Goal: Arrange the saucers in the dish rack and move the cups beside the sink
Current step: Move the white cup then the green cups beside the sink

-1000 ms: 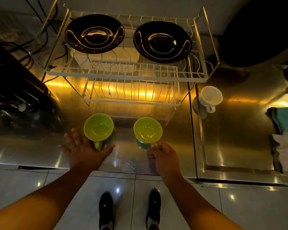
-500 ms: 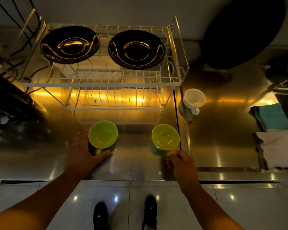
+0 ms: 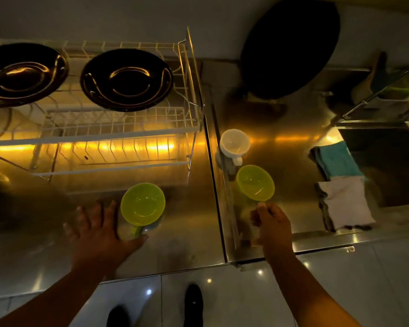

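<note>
Two black saucers (image 3: 21, 74) (image 3: 125, 79) lie on the top tier of the white wire dish rack (image 3: 118, 133). My left hand (image 3: 99, 232) wraps the side of a green cup (image 3: 142, 204) on the steel counter in front of the rack, thumb under its base. My right hand (image 3: 272, 227) pinches the handle of a second green cup (image 3: 255, 182), just right of the counter seam. That cup is next to a white cup (image 3: 234, 141). The sink (image 3: 387, 161) lies at the far right.
A teal cloth (image 3: 338, 159) and a white cloth (image 3: 345, 204) lie between the cups and the sink. A large dark round object (image 3: 291, 46) leans on the back wall. A raised seam (image 3: 220, 197) divides the two counter sections. My shoes show on the tiled floor below.
Both hands have closed on the green cups and moved them right. The right cup crossed the seam to beside the white cup. The view has swung right, bringing the sink in.
</note>
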Available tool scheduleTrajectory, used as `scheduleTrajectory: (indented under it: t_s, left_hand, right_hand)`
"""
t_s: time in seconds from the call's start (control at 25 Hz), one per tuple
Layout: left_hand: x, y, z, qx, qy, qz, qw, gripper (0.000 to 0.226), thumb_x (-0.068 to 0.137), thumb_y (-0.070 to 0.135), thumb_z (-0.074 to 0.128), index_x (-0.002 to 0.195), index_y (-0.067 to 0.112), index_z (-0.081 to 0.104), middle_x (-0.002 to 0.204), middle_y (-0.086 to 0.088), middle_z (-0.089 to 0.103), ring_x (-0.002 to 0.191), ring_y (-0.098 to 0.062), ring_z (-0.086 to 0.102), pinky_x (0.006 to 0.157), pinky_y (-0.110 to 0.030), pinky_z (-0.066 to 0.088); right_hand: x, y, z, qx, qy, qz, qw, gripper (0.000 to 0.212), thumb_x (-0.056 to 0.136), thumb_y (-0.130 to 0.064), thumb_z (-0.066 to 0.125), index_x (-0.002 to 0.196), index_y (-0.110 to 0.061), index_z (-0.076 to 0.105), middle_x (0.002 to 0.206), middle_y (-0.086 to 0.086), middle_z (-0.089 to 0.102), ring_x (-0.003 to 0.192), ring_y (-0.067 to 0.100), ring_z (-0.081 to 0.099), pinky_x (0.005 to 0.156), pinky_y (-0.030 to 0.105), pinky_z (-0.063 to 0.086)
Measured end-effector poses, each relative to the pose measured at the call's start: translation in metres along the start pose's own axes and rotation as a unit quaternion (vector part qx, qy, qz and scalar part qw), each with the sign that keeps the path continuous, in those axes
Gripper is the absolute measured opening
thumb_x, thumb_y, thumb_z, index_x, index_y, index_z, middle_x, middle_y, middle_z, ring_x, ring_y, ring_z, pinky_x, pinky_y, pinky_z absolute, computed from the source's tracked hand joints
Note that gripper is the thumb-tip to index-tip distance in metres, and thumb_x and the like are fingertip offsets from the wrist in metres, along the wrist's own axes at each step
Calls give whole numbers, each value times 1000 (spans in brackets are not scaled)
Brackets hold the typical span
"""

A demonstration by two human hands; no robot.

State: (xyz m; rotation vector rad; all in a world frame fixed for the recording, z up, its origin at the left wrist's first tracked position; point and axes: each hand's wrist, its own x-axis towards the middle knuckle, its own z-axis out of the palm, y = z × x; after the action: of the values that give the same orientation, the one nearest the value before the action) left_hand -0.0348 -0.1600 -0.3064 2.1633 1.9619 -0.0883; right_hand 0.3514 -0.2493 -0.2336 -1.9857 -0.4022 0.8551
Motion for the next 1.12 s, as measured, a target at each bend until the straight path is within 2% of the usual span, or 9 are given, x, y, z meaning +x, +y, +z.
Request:
scheduleTrajectory:
  t_s: [0.08, 0.2, 0.36, 0.56, 0.76, 0.92, 1.12]
  left_hand:
    - [0, 2, -1, 5, 2, 0, 1000, 126, 63, 105, 36, 162, 29, 20, 171, -12, 20, 157, -44, 5, 119, -71, 5]
    - [0, 6, -5, 6, -4, -10, 1000, 124, 64, 105, 33, 161, 29, 21, 172, -10, 17, 157, -42, 2, 120, -70, 3]
    - [1, 9, -9, 8, -18, -18, 1000, 126, 63, 105, 28, 162, 27, 21, 173, -10, 14, 158, -42, -1, 121, -69, 0]
    - [4, 9, -8, 0, -26, -20, 999, 127, 62, 105, 31, 162, 28, 19, 173, -10, 14, 158, -42, -1, 121, -69, 1]
    - [6, 6, -4, 1, -27, -18, 999, 125, 62, 104, 36, 162, 30, 21, 172, -10, 16, 158, -41, -1, 122, -69, 2]
    - [6, 5, -4, 2, -29, -18, 999, 124, 63, 103, 36, 161, 28, 23, 173, -10, 13, 158, -41, -3, 121, -69, 1]
    - [8, 3, -2, 9, -34, -20, 999, 124, 64, 103, 35, 161, 29, 21, 173, -9, 12, 158, -42, -1, 120, -71, 4]
  right_hand:
    - [25, -8, -7, 1, 32, -10, 999, 26, 97, -33, 58, 76, -22, 71, 70, 0, 74, 71, 20, 69, 67, 37, 55]
    - [63, -19, -5, 37, 60, -6, 997, 26, 97, -26, 59, 74, -21, 68, 64, 2, 69, 70, 22, 64, 73, 43, 53]
    - [107, -27, 6, 36, 67, -2, 997, 26, 97, -26, 58, 75, -18, 67, 72, 6, 67, 73, 25, 62, 73, 41, 51]
    - [143, -37, 24, 23, 63, 8, 998, 27, 98, -25, 57, 73, -19, 63, 82, 14, 66, 77, 29, 62, 74, 42, 50]
    - [163, -45, 36, 8, 72, 29, 997, 18, 98, -30, 56, 86, -19, 65, 89, 12, 69, 82, 27, 64, 79, 41, 52]
    - [169, -46, 40, -15, 75, 38, 996, 17, 98, -30, 56, 96, -18, 67, 97, 13, 71, 93, 31, 67, 87, 47, 54]
    - [169, -46, 42, 8, 73, 48, 996, 18, 98, -26, 56, 81, -23, 62, 99, 15, 72, 94, 33, 69, 91, 52, 55]
